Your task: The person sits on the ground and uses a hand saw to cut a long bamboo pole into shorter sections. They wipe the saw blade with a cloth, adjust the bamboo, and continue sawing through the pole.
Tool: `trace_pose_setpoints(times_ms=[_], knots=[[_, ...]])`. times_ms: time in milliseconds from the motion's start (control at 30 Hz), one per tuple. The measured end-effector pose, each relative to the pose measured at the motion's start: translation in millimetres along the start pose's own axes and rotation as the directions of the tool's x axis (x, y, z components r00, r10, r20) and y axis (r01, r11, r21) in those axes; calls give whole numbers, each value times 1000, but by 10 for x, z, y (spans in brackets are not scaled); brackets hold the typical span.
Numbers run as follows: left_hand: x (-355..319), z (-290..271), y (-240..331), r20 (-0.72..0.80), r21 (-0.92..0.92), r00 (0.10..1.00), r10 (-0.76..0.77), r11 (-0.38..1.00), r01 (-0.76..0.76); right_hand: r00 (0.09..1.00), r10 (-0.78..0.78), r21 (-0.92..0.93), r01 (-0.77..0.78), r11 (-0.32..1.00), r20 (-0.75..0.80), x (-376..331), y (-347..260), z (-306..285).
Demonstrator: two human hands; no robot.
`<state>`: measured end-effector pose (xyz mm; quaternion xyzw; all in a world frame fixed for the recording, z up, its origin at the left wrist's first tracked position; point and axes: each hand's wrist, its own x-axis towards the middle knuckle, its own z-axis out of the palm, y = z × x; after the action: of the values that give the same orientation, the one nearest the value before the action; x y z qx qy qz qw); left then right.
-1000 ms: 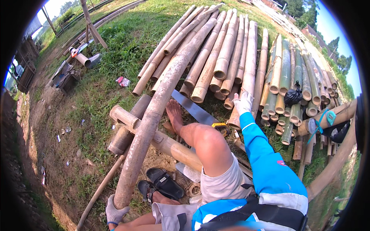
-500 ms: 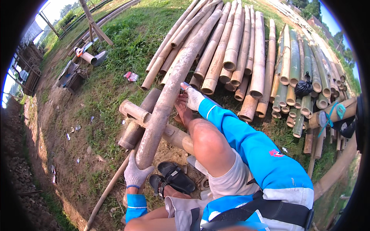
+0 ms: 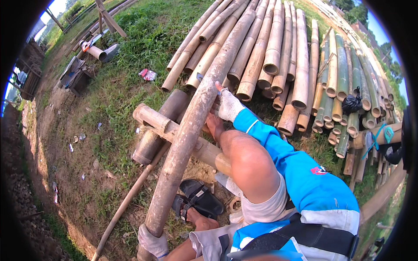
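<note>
A long, mottled brown bamboo pole [image 3: 194, 119] slants from the far pile down toward me, lying across a shorter bamboo crosspiece [image 3: 213, 154]. Low down, near the pole's close end, my left hand [image 3: 152, 241] wraps round it in a white knitted glove. My right hand [image 3: 229, 105], gloved with bare fingertips, grips the pole's right side farther up; its thumb points along the pole and the other fingers are partly hidden. A small flat grey piece [image 3: 199, 76] shows at the pole's left edge; its kind is unclear.
Bamboo poles [image 3: 274, 48] lie piled ahead and to the right. A thick dark bamboo length [image 3: 146, 150] sits under the crosspiece, beside a thin stick [image 3: 122, 209]. My bent knee [image 3: 254, 167] and sandal [image 3: 204, 200] are close by. A black bag [image 3: 352, 102] hangs right.
My left hand has moved down and closer with the pole's near end, so the pole extends farther toward me. My right hand has shifted slightly right along with the view.
</note>
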<state>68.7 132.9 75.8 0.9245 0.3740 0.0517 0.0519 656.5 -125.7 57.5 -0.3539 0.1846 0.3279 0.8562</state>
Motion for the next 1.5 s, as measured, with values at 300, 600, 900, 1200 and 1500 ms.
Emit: trace_pose_setpoints(times_ms=[300, 600, 900, 1200, 1500], knots=[[-587, -143, -694, -63, 201, 975, -213, 954, 221, 989, 129, -91, -122, 988, 71, -304, 342, 171], [924, -143, 538, 301, -302, 928, 219, 945, -125, 983, 74, -6, -74, 997, 167, -405, 430, 96], [1098, -232, 1287, 407, -393, 873, 269, 914, -99, 970, 45, 51, -59, 997, 238, -369, 500, -40], [760, -717, 911, -9, -138, 943, 331, 934, -330, 917, -104, 81, 78, 994, 385, -1027, 363, 320], [987, -1651, 784, -454, 37, 842, 292, 950, -310, 522, -239, 13, 399, 917, 819, -2140, -452, 1920]])
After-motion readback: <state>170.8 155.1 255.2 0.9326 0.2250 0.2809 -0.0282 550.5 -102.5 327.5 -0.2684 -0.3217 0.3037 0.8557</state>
